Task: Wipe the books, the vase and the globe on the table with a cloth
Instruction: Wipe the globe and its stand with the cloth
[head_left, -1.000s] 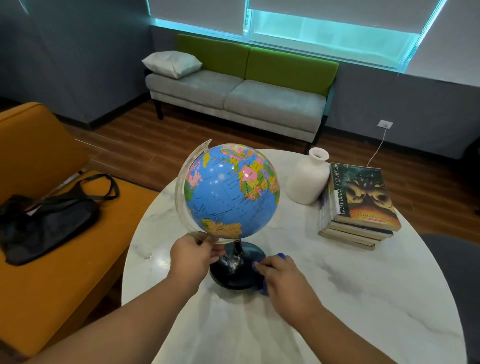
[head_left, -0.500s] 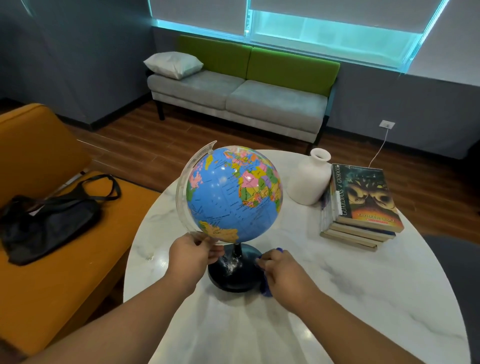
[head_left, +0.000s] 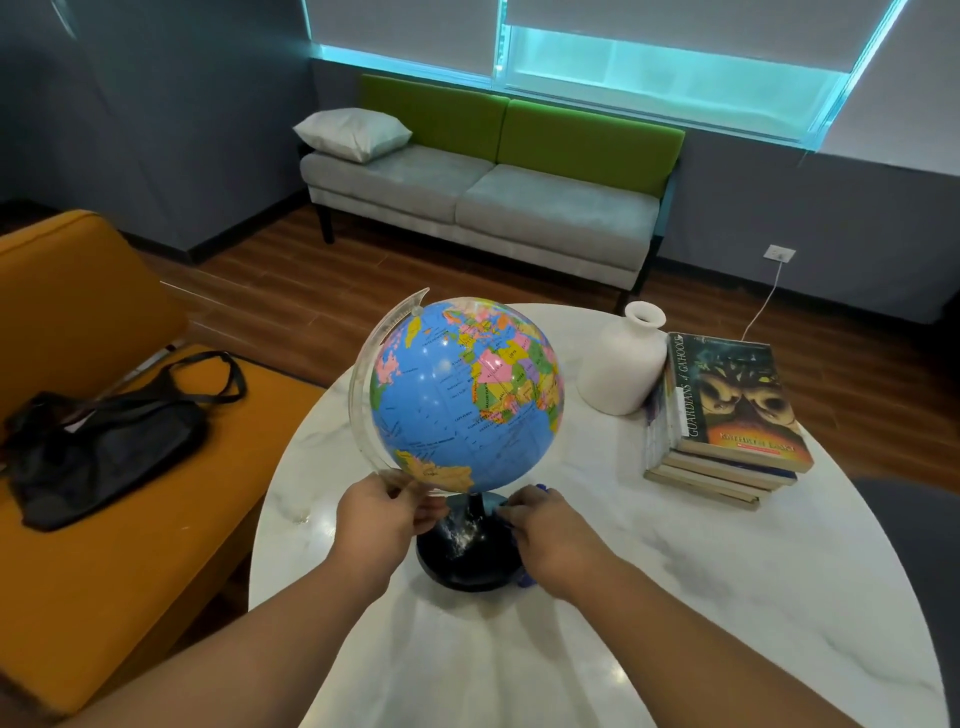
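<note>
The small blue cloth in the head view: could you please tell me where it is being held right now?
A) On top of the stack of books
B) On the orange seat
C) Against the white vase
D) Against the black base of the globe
D: the right hand holds the small blue cloth against the round black base of the blue plastic globe, while the left hand grips its clear arc.

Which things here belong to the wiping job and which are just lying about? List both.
Job:
round blue globe on black stand
white bottle-shaped vase
stack of paperback books
blue cloth

Lying about:
black fabric bag
white pillow
</note>
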